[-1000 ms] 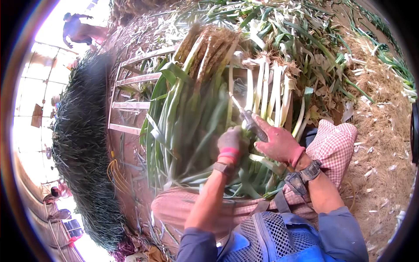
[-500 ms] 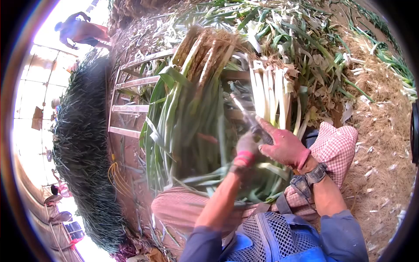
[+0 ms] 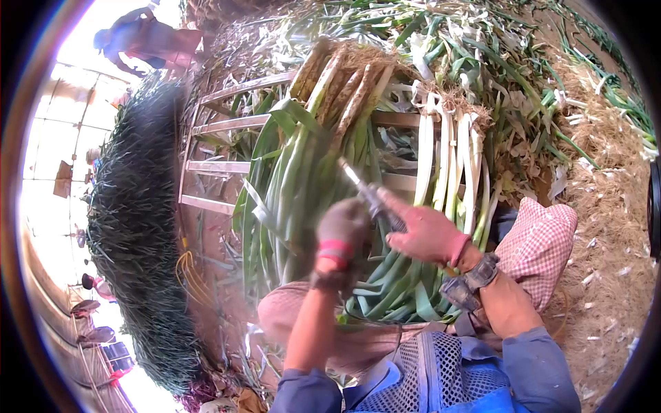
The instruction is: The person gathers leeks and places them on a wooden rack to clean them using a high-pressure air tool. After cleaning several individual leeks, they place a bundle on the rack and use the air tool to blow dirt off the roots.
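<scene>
My right hand (image 3: 430, 235), in a reddish glove, is closed around a slim tool (image 3: 375, 199) with a dark grip and a pale metal tip pointing up and left. My left hand (image 3: 343, 224), also gloved and with a red wristband, is curled beside the tool and blurred; what it holds, if anything, is hidden. Beyond it lies a bundle of leeks (image 3: 303, 165) with soil-stained stalks and roots at the far end. To the right are cleaner, white-stalked leeks (image 3: 447, 162), their green leaves (image 3: 396, 286) reaching toward my lap.
A slatted rack (image 3: 227, 126) supports the leeks. A long dark-green stack of leeks (image 3: 138, 234) stands at left, with a yellow cord (image 3: 189, 275) beside it. Peeled leaves (image 3: 509, 82) are heaped behind, and root scraps (image 3: 599, 227) cover the right side. Another person (image 3: 148, 41) is at upper left.
My left hand has moved left, away from the tool. My right hand and the tool have shifted slightly left. The whole view has turned a little, and the other person has shifted right.
</scene>
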`<action>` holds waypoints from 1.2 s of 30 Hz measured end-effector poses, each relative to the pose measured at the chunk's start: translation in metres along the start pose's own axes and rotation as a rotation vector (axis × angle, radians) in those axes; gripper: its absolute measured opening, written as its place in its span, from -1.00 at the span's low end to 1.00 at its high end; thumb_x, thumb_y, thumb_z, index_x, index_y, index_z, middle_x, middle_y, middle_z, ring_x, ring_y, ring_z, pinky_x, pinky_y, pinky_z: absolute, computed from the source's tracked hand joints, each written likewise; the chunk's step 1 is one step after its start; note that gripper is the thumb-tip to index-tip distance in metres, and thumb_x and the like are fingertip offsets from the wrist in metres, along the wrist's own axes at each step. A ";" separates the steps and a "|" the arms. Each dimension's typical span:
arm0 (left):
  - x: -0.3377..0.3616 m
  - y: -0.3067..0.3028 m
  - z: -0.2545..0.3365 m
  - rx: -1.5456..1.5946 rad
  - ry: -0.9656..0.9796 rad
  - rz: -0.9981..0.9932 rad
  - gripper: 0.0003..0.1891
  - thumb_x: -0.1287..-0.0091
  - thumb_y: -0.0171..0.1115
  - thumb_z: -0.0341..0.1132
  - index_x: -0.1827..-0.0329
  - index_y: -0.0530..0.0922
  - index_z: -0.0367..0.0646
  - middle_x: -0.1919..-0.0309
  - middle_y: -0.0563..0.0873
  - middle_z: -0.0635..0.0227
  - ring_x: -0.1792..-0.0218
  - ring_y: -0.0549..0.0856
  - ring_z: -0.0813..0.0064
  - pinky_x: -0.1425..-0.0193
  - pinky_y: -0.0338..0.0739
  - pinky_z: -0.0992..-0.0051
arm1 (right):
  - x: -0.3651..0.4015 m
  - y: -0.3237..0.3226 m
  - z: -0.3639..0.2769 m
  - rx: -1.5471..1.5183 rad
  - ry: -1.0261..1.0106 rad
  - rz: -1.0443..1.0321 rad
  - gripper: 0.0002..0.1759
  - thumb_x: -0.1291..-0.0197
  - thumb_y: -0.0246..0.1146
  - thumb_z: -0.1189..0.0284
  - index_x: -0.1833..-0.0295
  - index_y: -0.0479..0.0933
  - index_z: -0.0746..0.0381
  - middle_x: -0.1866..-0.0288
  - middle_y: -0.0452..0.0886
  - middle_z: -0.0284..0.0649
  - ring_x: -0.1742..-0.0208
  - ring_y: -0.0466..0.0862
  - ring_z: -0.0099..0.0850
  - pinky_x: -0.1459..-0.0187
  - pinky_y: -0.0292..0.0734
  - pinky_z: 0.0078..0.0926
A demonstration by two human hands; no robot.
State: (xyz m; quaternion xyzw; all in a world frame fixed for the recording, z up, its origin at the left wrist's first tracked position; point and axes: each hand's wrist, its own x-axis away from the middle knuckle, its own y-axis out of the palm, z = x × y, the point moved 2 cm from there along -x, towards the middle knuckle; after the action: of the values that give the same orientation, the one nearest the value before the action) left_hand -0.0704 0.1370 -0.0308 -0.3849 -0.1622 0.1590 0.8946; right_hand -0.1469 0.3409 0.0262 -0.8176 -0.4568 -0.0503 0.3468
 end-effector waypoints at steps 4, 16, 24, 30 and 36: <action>-0.036 -0.028 -0.032 -0.201 -0.046 0.211 -0.71 -0.39 0.33 -0.23 -0.10 0.81 -0.07 0.07 0.87 0.12 0.02 0.86 0.13 -0.13 0.70 0.25 | -0.020 0.026 -0.013 0.052 0.031 0.006 0.02 -0.24 0.28 0.11 -0.80 0.09 -0.01 0.07 0.78 0.12 0.06 0.80 0.09 -0.08 0.68 -0.01; -0.092 -0.025 -0.015 -0.528 0.023 0.160 -0.49 -0.41 0.24 -0.16 -0.44 0.60 0.11 -0.34 0.71 0.26 -0.14 0.78 0.03 -0.22 0.67 0.05 | -0.077 -0.012 -0.014 0.010 0.190 0.181 -0.02 -0.30 0.24 0.13 -0.80 0.08 0.02 -0.06 0.79 0.18 -0.11 0.79 0.13 -0.27 0.63 0.01; -0.110 -0.027 0.004 -0.606 -0.154 0.016 -0.53 -0.41 0.29 -0.02 -0.35 0.64 0.09 -0.28 0.73 0.18 -0.12 0.80 -0.02 -0.17 0.69 0.01 | -0.062 0.006 0.006 0.072 0.002 0.219 0.01 -0.27 0.27 0.12 -0.80 0.07 0.05 0.06 0.78 0.13 0.00 0.80 0.09 -0.18 0.67 -0.04; -0.114 -0.019 -0.011 -0.641 -0.175 -0.018 -0.54 -0.40 0.32 0.14 -0.17 0.73 0.05 -0.09 0.81 0.16 -0.09 0.81 0.00 -0.15 0.69 0.02 | -0.055 -0.008 -0.005 0.050 0.205 0.078 -0.01 -0.33 0.22 0.11 -0.82 0.03 0.06 0.16 0.78 0.03 0.15 0.81 -0.01 -0.03 0.71 -0.09; -0.104 -0.022 -0.009 -0.647 -0.134 -0.013 -0.54 -0.37 0.32 0.19 -0.02 0.78 0.00 -0.02 0.84 0.17 -0.06 0.82 0.01 -0.14 0.69 0.04 | -0.120 -0.059 0.014 0.144 0.222 0.293 0.00 -0.24 0.26 0.15 -0.80 0.11 0.00 0.15 0.79 0.15 0.14 0.80 0.05 0.03 0.66 -0.05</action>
State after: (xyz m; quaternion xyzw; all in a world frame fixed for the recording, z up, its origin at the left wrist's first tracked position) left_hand -0.1561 0.0744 -0.0383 -0.6366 -0.2652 0.1185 0.7144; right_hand -0.2656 0.2839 -0.0013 -0.8378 -0.2942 -0.0564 0.4564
